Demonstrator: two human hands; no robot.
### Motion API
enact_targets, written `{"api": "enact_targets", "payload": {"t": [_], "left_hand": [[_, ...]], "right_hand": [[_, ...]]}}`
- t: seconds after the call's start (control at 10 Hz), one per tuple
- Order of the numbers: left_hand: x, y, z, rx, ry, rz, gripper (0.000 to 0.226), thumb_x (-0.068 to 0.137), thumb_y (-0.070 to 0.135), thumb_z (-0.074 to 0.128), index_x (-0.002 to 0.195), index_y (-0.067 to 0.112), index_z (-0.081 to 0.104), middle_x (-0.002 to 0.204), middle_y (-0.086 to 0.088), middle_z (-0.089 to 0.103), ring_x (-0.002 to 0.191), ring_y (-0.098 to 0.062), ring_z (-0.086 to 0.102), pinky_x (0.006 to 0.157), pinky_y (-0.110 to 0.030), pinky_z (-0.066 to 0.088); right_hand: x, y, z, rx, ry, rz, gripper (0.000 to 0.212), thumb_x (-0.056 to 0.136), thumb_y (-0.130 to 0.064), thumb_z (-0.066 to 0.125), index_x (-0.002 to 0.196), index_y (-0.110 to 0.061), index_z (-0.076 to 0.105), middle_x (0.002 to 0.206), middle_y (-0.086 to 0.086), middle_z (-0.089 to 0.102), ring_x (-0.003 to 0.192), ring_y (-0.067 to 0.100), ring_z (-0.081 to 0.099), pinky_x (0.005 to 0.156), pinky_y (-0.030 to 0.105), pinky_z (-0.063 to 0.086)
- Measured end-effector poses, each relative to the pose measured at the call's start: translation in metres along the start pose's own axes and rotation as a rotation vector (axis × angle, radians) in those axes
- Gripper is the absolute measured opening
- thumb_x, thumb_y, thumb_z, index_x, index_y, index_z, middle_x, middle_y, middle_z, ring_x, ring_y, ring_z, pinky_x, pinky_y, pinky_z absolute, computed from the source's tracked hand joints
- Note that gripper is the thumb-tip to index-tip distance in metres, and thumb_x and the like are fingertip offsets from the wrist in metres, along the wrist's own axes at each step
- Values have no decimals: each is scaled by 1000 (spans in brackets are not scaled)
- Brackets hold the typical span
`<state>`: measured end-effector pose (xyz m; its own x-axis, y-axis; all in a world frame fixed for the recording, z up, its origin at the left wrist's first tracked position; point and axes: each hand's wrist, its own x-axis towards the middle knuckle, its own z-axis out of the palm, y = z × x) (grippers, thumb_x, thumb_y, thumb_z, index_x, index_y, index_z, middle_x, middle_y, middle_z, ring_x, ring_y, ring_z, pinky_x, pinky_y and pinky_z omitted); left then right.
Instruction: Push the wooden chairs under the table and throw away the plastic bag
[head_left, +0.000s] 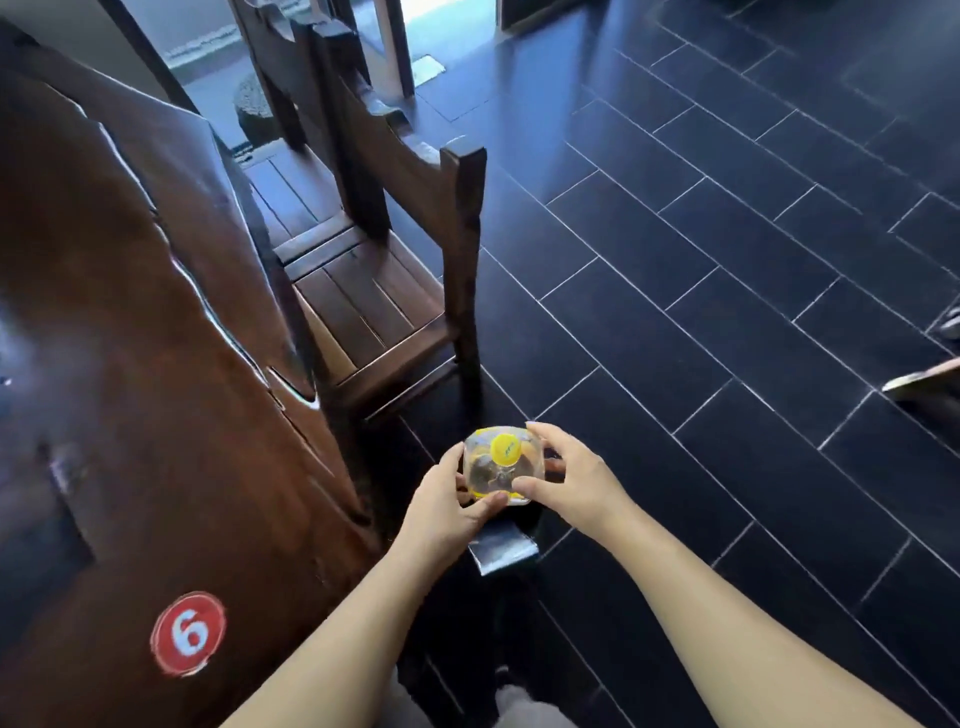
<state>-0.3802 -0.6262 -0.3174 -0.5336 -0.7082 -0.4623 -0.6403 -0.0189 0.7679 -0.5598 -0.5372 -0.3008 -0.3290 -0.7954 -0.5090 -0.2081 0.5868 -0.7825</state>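
Observation:
Both my hands hold a crumpled clear plastic bag (498, 470) with a yellow round label, low in the middle of the view. My left hand (447, 501) grips its left side and my right hand (563, 478) its right side. Just below the bag, the top of a dark wooden chair back (501, 551) shows, mostly hidden by my arms. A dark wooden chair (374, 301) stands beside the brown wooden table (130, 364), its seat partly under the table edge. A second wooden chair (291, 67) stands farther back along the same side.
A red sticker with the number 6 (188, 633) sits on the table near me. Dark tiled floor (727, 260) spreads out to the right. A person's foot in a sandal (930, 376) shows at the right edge. A bright doorway lies at the far top.

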Motion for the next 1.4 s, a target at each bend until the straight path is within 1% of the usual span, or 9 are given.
{"api": "enact_targets", "payload": {"t": [0.2, 0.3, 0.6, 0.7, 0.8, 0.9, 1.1, 1.2, 1.4], "left_hand": [[28, -56, 67, -93, -38, -108, 78, 64, 65, 78, 131, 38, 50, 109, 6, 66, 91, -8, 69, 89, -33, 57], [56, -94, 92, -87, -62, -147, 54, 76, 46, 81, 122, 41, 52, 109, 4, 64, 90, -7, 69, 88, -31, 56], [143, -236, 175, -61, -84, -170, 65, 73, 52, 82, 128, 45, 50, 122, 13, 60, 111, -2, 60, 95, -28, 51], [163, -271, 196, -40, -130, -200, 63, 76, 44, 83, 130, 36, 51, 121, 12, 61, 108, 0, 60, 84, -13, 46], [183, -296, 209, -14, -151, -210, 65, 78, 39, 83, 133, 31, 49, 120, 12, 60, 110, -1, 58, 81, -11, 42], [197, -316, 218, 7, -164, -230, 64, 79, 38, 82, 132, 32, 49, 121, 13, 61, 110, -2, 60, 83, -16, 44], [193, -312, 218, 29, -168, -295, 81, 81, 35, 80, 148, 29, 35, 137, 5, 52, 120, -12, 55, 101, -35, 47], [184, -289, 206, 38, -173, -286, 79, 82, 32, 79, 148, 26, 36, 136, 2, 52, 118, -14, 55, 95, -27, 43], [162, -212, 152, 67, -121, -285, 73, 83, 33, 78, 145, 23, 42, 134, -2, 56, 114, -16, 58, 94, -27, 45]], "right_hand": [[24, 90, 17, 36, -30, 94, 81, 69, -44, 78, 143, -43, 45, 135, -20, 58, 124, 1, 55, 108, 36, 46], [51, 135, 35, 66, -24, 128, 84, 65, -50, 78, 142, -40, 47, 128, -20, 63, 119, 1, 58, 105, 35, 48], [144, 272, 111, 84, -46, 223, 67, 76, -33, 84, 129, -46, 45, 116, -24, 62, 108, -4, 59, 93, 28, 49], [167, 312, 135, 34, -31, 238, 72, 76, -31, 83, 135, -38, 44, 125, -15, 54, 114, 8, 58, 97, 36, 50], [186, 343, 154, 13, -17, 243, 64, 78, -25, 82, 126, -44, 44, 124, -7, 45, 109, 12, 59, 95, 40, 53], [200, 362, 167, -37, 7, 249, 59, 81, -25, 77, 129, -36, 46, 124, -3, 47, 107, 13, 58, 84, 30, 49], [199, 357, 164, -113, -14, 286, 69, 91, -23, 66, 149, -31, 31, 147, -3, 38, 121, 16, 52, 87, 30, 42], [187, 335, 153, -143, -41, 279, 60, 92, -24, 63, 146, -30, 37, 141, -3, 44, 107, 13, 55, 83, 30, 47], [159, 257, 114, -230, -94, 246, 58, 90, -30, 66, 142, -23, 44, 134, -1, 52, 112, 16, 56, 95, 34, 47]]}}
